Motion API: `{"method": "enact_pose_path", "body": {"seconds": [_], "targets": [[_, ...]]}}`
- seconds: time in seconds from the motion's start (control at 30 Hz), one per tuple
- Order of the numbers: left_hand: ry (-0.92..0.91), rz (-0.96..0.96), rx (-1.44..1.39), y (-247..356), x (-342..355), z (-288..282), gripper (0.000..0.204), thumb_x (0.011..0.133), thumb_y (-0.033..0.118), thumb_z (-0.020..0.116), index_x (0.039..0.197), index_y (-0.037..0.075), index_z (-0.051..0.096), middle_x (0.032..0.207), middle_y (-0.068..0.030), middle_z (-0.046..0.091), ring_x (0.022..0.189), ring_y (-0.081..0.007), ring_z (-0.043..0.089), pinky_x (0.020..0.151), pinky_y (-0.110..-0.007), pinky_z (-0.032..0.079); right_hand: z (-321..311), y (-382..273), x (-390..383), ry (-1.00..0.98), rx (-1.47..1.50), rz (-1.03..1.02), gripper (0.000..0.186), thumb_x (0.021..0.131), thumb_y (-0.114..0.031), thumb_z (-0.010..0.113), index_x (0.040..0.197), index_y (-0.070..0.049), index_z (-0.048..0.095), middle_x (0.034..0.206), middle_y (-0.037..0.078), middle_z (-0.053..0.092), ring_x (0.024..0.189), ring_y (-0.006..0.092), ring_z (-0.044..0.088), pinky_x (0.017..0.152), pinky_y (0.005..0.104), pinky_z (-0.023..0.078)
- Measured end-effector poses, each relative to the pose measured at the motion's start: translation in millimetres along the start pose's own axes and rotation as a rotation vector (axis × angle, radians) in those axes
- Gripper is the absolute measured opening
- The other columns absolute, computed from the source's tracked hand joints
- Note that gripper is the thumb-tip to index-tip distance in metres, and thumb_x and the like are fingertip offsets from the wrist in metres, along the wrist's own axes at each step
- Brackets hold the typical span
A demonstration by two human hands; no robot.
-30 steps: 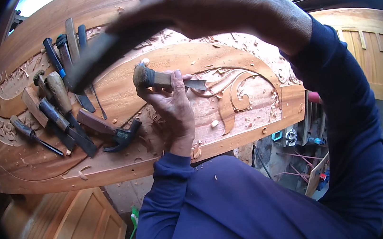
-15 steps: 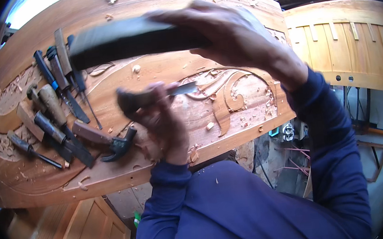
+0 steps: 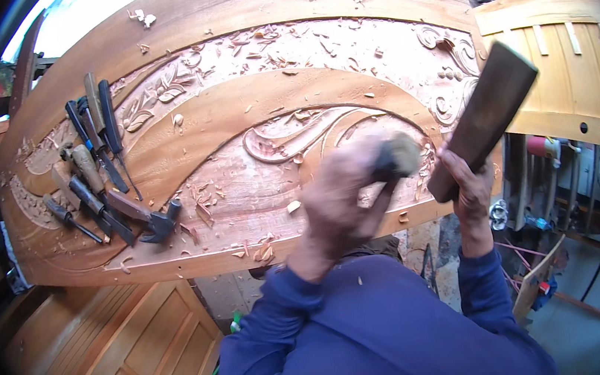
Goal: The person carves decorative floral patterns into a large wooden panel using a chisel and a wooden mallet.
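Note:
My left hand (image 3: 341, 201), smeared by motion, is closed round a chisel with a dark handle (image 3: 395, 158). The handle's butt end shows beyond my fingers; its blade is hidden. In my right hand (image 3: 469, 183) is a long, dark wooden block (image 3: 491, 108), gripped near its lower end and tilted up to the right. Both hands are above the front part of a carved wooden panel (image 3: 251, 96) with leaf and scroll relief. Beneath and beyond my left hand lies a carved scroll (image 3: 286, 138).
Chisels and gouges (image 3: 92, 168) lie bunched on the panel's left side, with a hammer (image 3: 161, 224) next to them. Wood shavings (image 3: 263, 252) are scattered across the carving. A panelled door (image 3: 137, 357) leans below at left; a slatted wooden panel (image 3: 557, 81) stands at right.
The dark block has swung from over the tools at left to the right, now upright and tilted. My left hand has moved right with the chisel, and its blade no longer shows. The view has shifted.

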State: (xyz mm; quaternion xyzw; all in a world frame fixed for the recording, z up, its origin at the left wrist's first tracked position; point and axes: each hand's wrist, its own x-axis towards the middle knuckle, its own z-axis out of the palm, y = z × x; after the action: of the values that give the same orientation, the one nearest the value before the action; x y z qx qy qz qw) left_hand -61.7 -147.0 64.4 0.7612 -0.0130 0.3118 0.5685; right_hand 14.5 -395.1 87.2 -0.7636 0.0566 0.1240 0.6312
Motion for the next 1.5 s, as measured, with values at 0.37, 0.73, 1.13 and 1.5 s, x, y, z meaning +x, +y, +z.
{"method": "enact_pose_path", "body": {"seconds": [0.37, 0.73, 1.13, 1.5], "targets": [[-0.362, 0.254, 0.315, -45, 51, 139, 0.063, 0.089, 0.056, 0.077, 0.141, 0.021, 0.067, 0.082, -0.0062, 0.058, 0.062, -0.0222, 0.063, 0.053, -0.036, 0.052, -112, 35, -9, 0.059, 0.092, 0.065, 0.042, 0.089, -0.006, 0.080, 0.125, -0.002, 0.059, 0.105, 0.010, 0.068, 0.085, 0.0196, 0.072, 0.077, 0.0352, 0.061], [-0.256, 0.131, 0.444, -77, 85, 125, 0.060, 0.086, 0.054, 0.081, 0.135, 0.022, 0.072, 0.074, -0.0041, 0.056, 0.064, -0.0215, 0.064, 0.053, -0.036, 0.049, -97, 14, 45, 0.079, -0.018, -0.031, 0.053, 0.089, -0.011, 0.082, 0.134, -0.003, 0.056, 0.105, 0.010, 0.068, 0.086, 0.0189, 0.072, 0.079, 0.0341, 0.060], [-0.131, 0.063, 0.313, -76, 94, 113, 0.068, 0.079, 0.055, 0.085, 0.136, 0.020, 0.071, 0.070, -0.0029, 0.056, 0.058, -0.0213, 0.061, 0.051, -0.036, 0.049, -23, 0, 68, -0.058, -0.276, -0.076, 0.091, 0.085, 0.004, 0.082, 0.163, -0.010, 0.037, 0.106, 0.003, 0.069, 0.095, 0.0103, 0.066, 0.085, 0.0268, 0.054], [-0.136, 0.023, 0.334, -81, 92, 115, 0.063, 0.084, 0.054, 0.082, 0.134, 0.017, 0.071, 0.074, -0.0032, 0.058, 0.062, -0.0205, 0.064, 0.052, -0.035, 0.051, -18, -3, 88, -0.058, -0.288, -0.096, 0.084, 0.087, 0.000, 0.082, 0.159, -0.005, 0.039, 0.109, 0.003, 0.068, 0.094, 0.0130, 0.066, 0.087, 0.0281, 0.054]]}}
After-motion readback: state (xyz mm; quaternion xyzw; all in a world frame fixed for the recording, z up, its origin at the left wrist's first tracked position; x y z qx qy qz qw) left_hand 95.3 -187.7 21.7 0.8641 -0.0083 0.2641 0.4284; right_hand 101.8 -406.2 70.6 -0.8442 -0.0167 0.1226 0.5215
